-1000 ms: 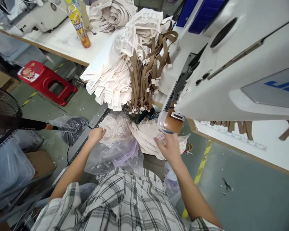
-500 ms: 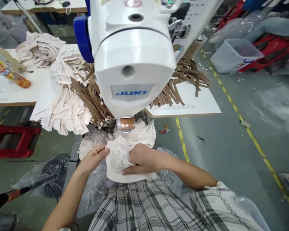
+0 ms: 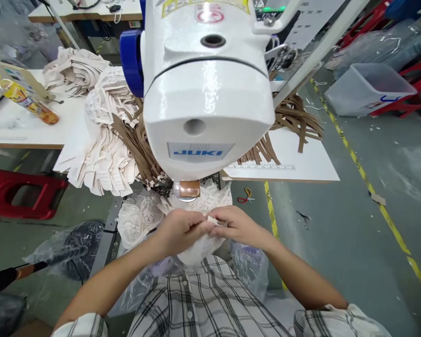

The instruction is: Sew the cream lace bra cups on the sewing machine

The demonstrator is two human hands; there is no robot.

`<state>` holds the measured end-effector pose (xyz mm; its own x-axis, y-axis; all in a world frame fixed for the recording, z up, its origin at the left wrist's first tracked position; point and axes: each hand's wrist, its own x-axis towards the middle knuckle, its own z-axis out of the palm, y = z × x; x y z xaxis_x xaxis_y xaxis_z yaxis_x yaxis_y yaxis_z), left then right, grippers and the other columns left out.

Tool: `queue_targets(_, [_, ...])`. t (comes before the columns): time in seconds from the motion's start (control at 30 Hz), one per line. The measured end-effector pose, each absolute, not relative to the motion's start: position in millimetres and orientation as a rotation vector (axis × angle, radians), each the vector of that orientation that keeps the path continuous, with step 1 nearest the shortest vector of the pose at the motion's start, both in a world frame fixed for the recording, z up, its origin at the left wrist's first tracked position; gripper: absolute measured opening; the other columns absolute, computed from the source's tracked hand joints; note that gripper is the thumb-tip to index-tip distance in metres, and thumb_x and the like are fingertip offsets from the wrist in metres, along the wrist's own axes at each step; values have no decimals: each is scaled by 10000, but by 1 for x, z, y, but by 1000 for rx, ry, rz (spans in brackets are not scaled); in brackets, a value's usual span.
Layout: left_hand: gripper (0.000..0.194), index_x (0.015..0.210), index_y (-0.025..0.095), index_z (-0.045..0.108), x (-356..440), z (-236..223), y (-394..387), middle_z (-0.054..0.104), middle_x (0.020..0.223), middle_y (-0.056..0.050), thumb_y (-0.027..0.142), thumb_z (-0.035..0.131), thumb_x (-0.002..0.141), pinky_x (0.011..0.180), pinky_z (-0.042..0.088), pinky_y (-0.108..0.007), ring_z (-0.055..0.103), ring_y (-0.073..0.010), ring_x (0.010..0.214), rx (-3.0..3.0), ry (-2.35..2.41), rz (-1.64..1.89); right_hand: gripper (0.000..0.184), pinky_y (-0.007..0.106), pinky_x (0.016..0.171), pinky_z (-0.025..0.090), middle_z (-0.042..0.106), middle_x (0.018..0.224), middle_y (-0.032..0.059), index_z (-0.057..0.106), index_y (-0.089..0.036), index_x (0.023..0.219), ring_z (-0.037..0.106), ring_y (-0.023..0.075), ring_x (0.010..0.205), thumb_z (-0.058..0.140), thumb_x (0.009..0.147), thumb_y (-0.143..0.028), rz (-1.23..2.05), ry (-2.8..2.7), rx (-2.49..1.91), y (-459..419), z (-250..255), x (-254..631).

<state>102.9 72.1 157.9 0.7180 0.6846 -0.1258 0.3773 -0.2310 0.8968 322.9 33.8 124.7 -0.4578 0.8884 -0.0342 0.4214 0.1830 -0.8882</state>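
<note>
In front of my body, my left hand (image 3: 182,230) and my right hand (image 3: 236,225) meet, fingertips almost touching. Both pinch the edge of a cream lace bra (image 3: 195,250), whose lower part hangs beneath my fingers. A small pale bit of it shows between the thumbs; the rest of the pinched edge is hidden. Just beyond my hands stands a white sewing machine (image 3: 206,103), its needle area behind a copper-coloured guard (image 3: 189,189). More cream lace cups (image 3: 140,217) lie under and left of the machine head, close to my left wrist.
Left of the machine are piled cream fabric pieces (image 3: 103,161) and brown strips (image 3: 135,147). More brown strips (image 3: 298,117) lie on the right table. A drink bottle (image 3: 31,105) lies at left. Yellow-and-red-handled snips (image 3: 246,196) are on the floor, near a red stool (image 3: 52,196) and clear bin (image 3: 370,91).
My left hand has moved right and my right hand up and slightly right, so they now meet. The bra, spread flat before, is bunched and pinched at its edge. The camera view has shifted.
</note>
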Motion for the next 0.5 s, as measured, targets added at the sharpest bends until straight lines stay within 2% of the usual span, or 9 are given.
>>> queue_targets(0.07, [408, 604, 163, 513, 96, 167, 82, 443, 538, 46, 418, 612, 907, 488, 251, -216, 378, -72, 515, 1835, 974, 429, 530, 241, 584, 353, 497, 601, -23, 568, -181, 675, 457, 122, 580, 516, 941, -636, 1239, -1855, -1247, 44, 122, 314])
queue_targets(0.17, [280, 701, 175, 610, 85, 175, 102, 528, 600, 30, 401, 680, 852, 510, 325, -213, 456, -96, 557, 1747, 1214, 548, 510, 236, 560, 308, 463, 614, -25, 516, -179, 653, 424, 114, 593, 525, 932, -606, 1184, -1672, -1375, 65, 126, 306])
queue_targets(0.23, [288, 655, 181, 570, 82, 175, 114, 498, 584, 29, 375, 685, 833, 502, 319, -217, 442, -101, 553, 1685, 1354, 628, 518, 236, 556, 297, 437, 611, -24, 488, -182, 629, 413, 114, 600, 527, 909, -616, 1176, -1628, -1413, 79, 130, 303])
queue_targets(0.37, [426, 517, 195, 391, 83, 169, 130, 329, 477, 42, 353, 678, 789, 447, 232, -224, 328, -90, 497, 1668, 1461, 697, 530, 234, 536, 290, 420, 607, -16, 481, -186, 604, 405, 119, 608, 549, 865, -642, 1235, -1568, -1431, 101, 134, 303])
queue_targets(0.43, [402, 509, 198, 390, 84, 167, 134, 309, 456, 43, 327, 668, 769, 436, 215, -224, 318, -92, 494, 1691, 1466, 684, 528, 236, 525, 295, 421, 599, -14, 495, -189, 603, 408, 124, 613, 577, 842, -653, 1233, -1548, -1451, 106, 135, 303])
queue_targets(0.5, [351, 516, 196, 415, 84, 166, 136, 360, 466, 35, 292, 659, 751, 441, 235, -219, 349, -99, 514, 1712, 1470, 671, 533, 239, 516, 301, 414, 587, -16, 486, -197, 591, 406, 127, 613, 603, 817, -664, 1216, -1544, -1462, 109, 135, 304])
